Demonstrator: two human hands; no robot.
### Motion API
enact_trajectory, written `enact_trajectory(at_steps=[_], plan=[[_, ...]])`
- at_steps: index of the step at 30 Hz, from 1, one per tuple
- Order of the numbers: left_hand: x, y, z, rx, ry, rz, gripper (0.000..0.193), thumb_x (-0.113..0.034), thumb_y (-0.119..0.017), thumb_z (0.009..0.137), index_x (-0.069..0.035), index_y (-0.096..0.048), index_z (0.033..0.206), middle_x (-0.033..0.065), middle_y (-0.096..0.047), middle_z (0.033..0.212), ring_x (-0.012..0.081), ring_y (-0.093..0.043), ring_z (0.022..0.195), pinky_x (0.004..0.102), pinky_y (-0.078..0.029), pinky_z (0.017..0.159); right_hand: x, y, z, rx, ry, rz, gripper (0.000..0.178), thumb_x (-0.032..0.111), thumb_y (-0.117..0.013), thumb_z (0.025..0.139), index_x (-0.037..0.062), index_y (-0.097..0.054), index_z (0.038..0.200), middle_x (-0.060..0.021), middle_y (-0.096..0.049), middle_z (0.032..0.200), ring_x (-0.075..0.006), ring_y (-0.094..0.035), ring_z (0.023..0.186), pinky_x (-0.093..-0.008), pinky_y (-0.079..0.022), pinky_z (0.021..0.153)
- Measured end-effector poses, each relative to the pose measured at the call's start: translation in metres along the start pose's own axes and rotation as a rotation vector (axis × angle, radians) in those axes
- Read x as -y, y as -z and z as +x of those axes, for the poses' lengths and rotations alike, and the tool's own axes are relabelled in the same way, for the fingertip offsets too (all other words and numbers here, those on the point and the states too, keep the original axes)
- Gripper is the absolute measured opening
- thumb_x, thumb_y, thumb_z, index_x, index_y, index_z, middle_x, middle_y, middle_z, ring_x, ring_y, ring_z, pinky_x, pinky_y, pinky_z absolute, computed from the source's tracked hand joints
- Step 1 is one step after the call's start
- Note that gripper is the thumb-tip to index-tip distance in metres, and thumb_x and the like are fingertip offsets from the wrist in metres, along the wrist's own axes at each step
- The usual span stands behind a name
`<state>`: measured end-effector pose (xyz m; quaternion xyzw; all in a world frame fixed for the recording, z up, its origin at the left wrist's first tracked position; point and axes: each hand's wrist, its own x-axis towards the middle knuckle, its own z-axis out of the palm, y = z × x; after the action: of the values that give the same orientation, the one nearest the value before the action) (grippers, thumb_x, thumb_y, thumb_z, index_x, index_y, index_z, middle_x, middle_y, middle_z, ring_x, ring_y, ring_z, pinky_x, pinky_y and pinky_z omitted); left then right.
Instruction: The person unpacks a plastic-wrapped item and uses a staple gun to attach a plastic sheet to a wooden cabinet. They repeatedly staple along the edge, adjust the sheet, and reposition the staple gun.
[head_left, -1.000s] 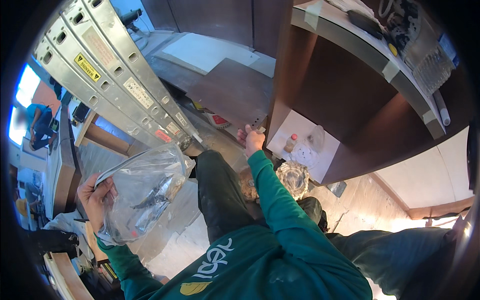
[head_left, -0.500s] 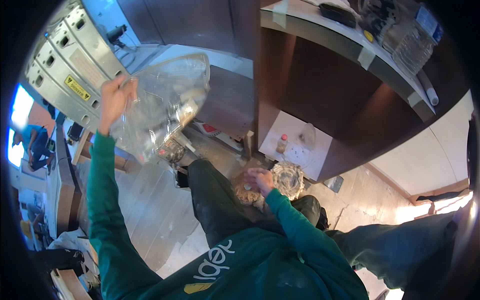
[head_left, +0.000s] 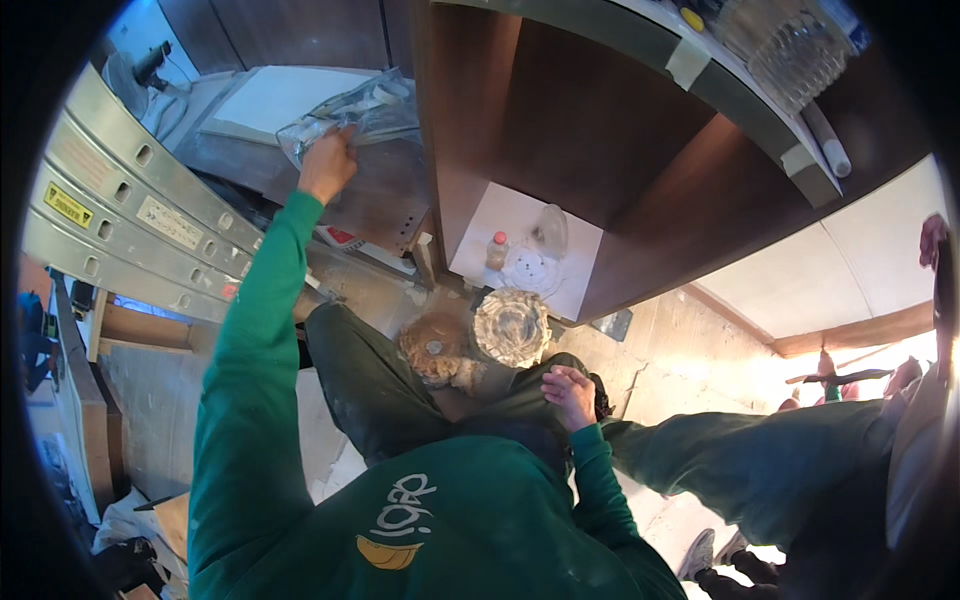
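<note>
My left hand [head_left: 328, 165] reaches up and away at the left, fingers closed on a clear plastic bag [head_left: 375, 105] with pale pieces inside. The bag lies on the low dark cabinet's top [head_left: 375, 190], partly on a white panel. My right hand [head_left: 570, 397] hovers over my right knee, fingers loosely bent and apart, with nothing seen in it. Beyond my knees is a round carved-looking cream and brown piece [head_left: 511, 325]. Left of it sits a rougher brown lump [head_left: 433, 340] with a small pale disc on it.
A white board [head_left: 575, 275] holds a small red-capped bottle [head_left: 497, 250] and a clear cup [head_left: 550, 230]. A metal ladder [head_left: 140, 220] leans at left. The curved shelf [head_left: 740, 100] overhangs at right, bearing a plastic bottle [head_left: 800, 65]. Another person's trouser leg [head_left: 760, 455] is close by.
My left hand has carried the bag from the air beside the ladder onto the cabinet top. The right hand has drawn back from the brown lump to my knee. The view has shifted right.
</note>
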<state>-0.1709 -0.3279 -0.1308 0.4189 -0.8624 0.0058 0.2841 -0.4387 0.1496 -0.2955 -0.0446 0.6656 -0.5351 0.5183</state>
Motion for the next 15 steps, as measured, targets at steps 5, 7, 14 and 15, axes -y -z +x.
enact_trajectory(at_steps=[5,7,14,15], plan=[[-0.079,0.034,-0.149,-0.150,0.137,-0.234,0.029,-0.012,-0.067,0.083,-0.002,-0.064,0.110,0.0166,-0.063,0.104,0.0360,-0.062,0.090,0.0405,-0.050,0.077,-0.009,0.002,0.014,-0.016,-0.007,-0.033,0.026,0.019,-0.062,0.090,0.0015,-0.061,0.109,-0.0107,-0.069,0.096,-0.0169,-0.067,0.077,-0.0282,-0.053,0.070],[-0.070,0.028,-0.225,-0.067,0.247,-0.119,0.025,-0.013,-0.068,0.083,0.001,-0.066,0.103,0.0153,-0.065,0.104,0.0354,-0.060,0.098,0.0430,-0.048,0.087,-0.005,-0.003,0.027,-0.018,-0.001,-0.070,0.026,0.018,-0.061,0.090,0.0006,-0.061,0.110,-0.0107,-0.069,0.095,-0.0172,-0.067,0.077,-0.0281,-0.053,0.070],[-0.121,0.067,-0.307,0.005,0.488,-0.062,0.054,-0.015,-0.066,0.082,-0.002,-0.051,0.133,0.0208,-0.037,0.148,0.0443,-0.034,0.134,0.0491,-0.029,0.110,0.035,-0.057,0.104,0.064,0.260,-0.184,0.027,0.014,-0.060,0.091,-0.0028,-0.061,0.112,-0.0119,-0.069,0.093,-0.0188,-0.068,0.078,-0.0286,-0.054,0.070],[-0.122,0.070,-0.311,-0.027,0.506,-0.109,0.053,-0.014,-0.065,0.082,-0.002,-0.052,0.132,0.0213,-0.036,0.148,0.0446,-0.034,0.134,0.0489,-0.028,0.111,0.053,-0.067,0.111,0.081,0.323,-0.254,0.028,0.014,-0.059,0.091,-0.0032,-0.061,0.113,-0.0118,-0.069,0.093,-0.0187,-0.068,0.078,-0.0284,-0.054,0.069]])
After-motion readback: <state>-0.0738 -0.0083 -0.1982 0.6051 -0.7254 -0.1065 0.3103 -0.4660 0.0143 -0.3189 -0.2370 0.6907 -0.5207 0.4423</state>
